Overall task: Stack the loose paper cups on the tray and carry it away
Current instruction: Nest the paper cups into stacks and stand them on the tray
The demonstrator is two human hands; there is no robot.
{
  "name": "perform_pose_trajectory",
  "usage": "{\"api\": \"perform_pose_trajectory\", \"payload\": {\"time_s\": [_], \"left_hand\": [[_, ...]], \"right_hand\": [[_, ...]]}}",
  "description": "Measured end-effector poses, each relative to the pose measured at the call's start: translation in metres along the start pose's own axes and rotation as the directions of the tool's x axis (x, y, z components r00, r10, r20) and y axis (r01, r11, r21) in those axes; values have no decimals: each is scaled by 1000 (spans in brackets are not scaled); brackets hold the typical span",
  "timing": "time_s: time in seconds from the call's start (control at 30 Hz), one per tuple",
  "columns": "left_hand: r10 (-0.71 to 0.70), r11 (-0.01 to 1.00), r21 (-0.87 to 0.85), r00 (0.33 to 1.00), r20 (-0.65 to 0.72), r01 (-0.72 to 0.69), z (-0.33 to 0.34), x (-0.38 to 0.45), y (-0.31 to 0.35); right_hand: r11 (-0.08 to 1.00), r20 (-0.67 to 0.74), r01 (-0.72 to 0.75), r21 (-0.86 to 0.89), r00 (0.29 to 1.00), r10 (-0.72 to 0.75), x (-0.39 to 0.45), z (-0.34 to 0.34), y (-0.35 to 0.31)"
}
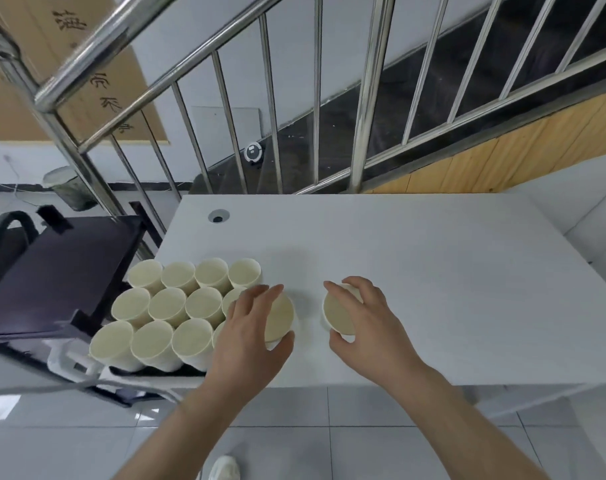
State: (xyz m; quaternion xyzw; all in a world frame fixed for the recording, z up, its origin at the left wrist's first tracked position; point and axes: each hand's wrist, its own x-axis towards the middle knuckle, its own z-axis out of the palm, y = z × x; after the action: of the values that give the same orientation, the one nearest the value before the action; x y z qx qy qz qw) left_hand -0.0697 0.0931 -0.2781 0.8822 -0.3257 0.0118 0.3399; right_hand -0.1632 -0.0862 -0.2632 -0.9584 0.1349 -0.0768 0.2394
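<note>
At the near left corner of the white surface (398,254), a block of paper cups (166,306) stands upright, mouths up, packed rim to rim in three rows. The tray under them is almost wholly hidden: only a dark strip shows below the front row, and its shape cannot be made out. The left hand (249,327) covers the right end of the block, so the cups there show only in slivers. That hand's grip is clamped on a loose cup (279,317), fingers over the far rim and thumb on the near side; the cup sits just beside the block. The right hand (367,320) has its grip closed round a second loose cup (339,313), fingers curled over the far rim, thumb below; whether this cup rests on the surface or is lifted cannot be told. The two held cups are apart. A round cable hole (218,216) lies at the far left of the surface. A dark chair (59,265) stands close against the left edge, and a steel stair railing (225,98) rises behind. A white shoe (225,469) is cut off at the bottom edge.
</note>
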Motion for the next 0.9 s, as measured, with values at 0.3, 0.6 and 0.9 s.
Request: {"api": "perform_pose_trajectory", "payload": {"time_s": [0.3,0.6,0.9], "left_hand": [[-23,1000,0,1000,19,23,-78,11,-115],[-59,998,32,996,71,57,-120,38,-204],[-62,997,57,986,152,53,-102,57,-222]], "right_hand": [[999,22,-43,27,999,43,44,62,-91],[994,24,-96,57,995,95,87,114,-154],[993,131,-117,28,985,112,128,145,-172]]}}
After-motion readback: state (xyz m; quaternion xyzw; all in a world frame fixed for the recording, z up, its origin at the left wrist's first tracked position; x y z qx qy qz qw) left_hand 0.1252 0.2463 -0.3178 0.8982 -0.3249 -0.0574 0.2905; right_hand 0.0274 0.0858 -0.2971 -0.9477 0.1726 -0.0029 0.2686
